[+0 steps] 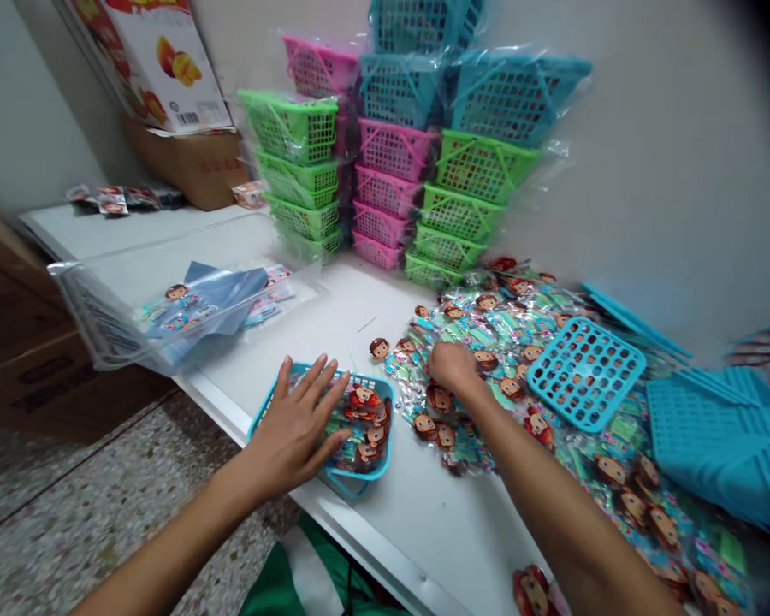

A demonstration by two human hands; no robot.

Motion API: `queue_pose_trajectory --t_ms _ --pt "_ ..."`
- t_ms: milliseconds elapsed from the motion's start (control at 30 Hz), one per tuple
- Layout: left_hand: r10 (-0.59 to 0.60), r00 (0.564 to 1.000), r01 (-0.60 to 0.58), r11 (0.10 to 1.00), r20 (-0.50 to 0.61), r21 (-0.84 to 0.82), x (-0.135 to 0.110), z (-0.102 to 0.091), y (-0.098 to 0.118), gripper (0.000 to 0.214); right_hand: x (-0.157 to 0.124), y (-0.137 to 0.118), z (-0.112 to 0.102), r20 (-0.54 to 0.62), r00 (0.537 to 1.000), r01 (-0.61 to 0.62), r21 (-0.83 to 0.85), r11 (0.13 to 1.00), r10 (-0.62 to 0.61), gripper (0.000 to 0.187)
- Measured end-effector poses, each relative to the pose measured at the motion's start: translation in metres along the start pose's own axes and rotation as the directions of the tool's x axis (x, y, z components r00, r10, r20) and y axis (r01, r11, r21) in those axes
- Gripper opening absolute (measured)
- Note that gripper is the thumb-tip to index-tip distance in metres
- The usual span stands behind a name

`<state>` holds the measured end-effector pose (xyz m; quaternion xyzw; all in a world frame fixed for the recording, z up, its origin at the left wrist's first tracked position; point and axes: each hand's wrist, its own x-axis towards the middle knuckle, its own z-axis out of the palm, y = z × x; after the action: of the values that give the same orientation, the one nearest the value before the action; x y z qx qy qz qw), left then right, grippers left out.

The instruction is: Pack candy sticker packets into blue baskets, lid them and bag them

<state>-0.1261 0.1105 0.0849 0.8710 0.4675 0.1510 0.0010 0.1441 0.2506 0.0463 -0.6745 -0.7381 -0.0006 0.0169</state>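
Evidently, wrapped stacks (394, 150) behind blue basket (390, 423) look done; basket on table (391, 543) loaded, unwrapped. Left hand (299, 432) spread over it; right hand (453, 366), grip unclear, at remaining packet heap (510, 389) right of basket.

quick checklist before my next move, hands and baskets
1. Left hand at the blue basket: ok, left hand spread over it.
2. Packets in that basket: ok, several packets show inside.
3. Basket set well back from the table's edge: not ok, it sits close to the front edge of the table.
4. Right hand at the pile: ok, right hand is at the packet pile.
5. Packet gripped in the right hand: cannot tell, its fingers are hidden.
6. Pile uncovered: not ok, a blue lattice panel lies on it.
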Motion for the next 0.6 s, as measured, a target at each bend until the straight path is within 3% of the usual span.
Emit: queue_pose_trajectory --t_ms 100,133,200,233,300,400,500,533,600 --pt "-0.020 0.985 -0.030 0.959 -0.174 -0.283 -0.015 -0.006 0.038 0.056 -0.021 0.023 -0.002 0.014 0.998 0.062 0.004 0.998 -0.062 0.030" --pt "-0.019 0.984 -0.056 0.911 -0.178 -0.408 -0.020 -0.005 0.055 0.056 -0.032 0.030 -0.004 0.012 0.995 0.097 0.015 0.995 -0.097 0.030" --pt "-0.052 0.998 0.012 0.753 -0.041 -0.658 -0.027 0.004 0.089 0.045 -0.055 0.045 -0.006 0.001 0.984 0.177 0.045 0.983 -0.177 0.028" --pt "-0.064 0.992 0.122 0.630 0.105 -0.767 -0.028 0.012 0.104 0.037 -0.067 0.052 -0.006 -0.023 0.974 0.228 0.061 0.972 -0.227 0.028" --pt "-0.049 0.930 0.356 0.362 0.364 -0.862 -0.027 0.036 0.128 0.030 -0.090 0.066 -0.004 -0.105 0.938 0.339 0.070 0.938 -0.330 0.027" --pt "-0.032 0.826 0.560 -0.059 0.563 -0.826 -0.021 0.078 0.144 0.035 -0.125 0.081 0.000 -0.229 0.870 0.457 0.048 0.888 -0.436 0.029" --pt "-0.077 0.687 0.604 -0.493 0.723 -0.626 -0.014 0.104 0.144 0.047 -0.163 0.082 -0.004 -0.278 0.821 0.541 0.099 0.835 -0.499 0.037" --pt "-0.040 0.659 0.582 -0.605 0.751 -0.543 -0.012 0.106 0.142 0.052 -0.175 0.077 -0.007 -0.282 0.795 0.585 0.124 0.801 -0.537 0.038" --pt "0.075 0.680 0.531 -0.736 0.729 -0.420 -0.008 0.105 0.140 0.050 -0.197 0.064 -0.014 -0.250 0.724 0.686 0.162 0.709 -0.643 0.037"
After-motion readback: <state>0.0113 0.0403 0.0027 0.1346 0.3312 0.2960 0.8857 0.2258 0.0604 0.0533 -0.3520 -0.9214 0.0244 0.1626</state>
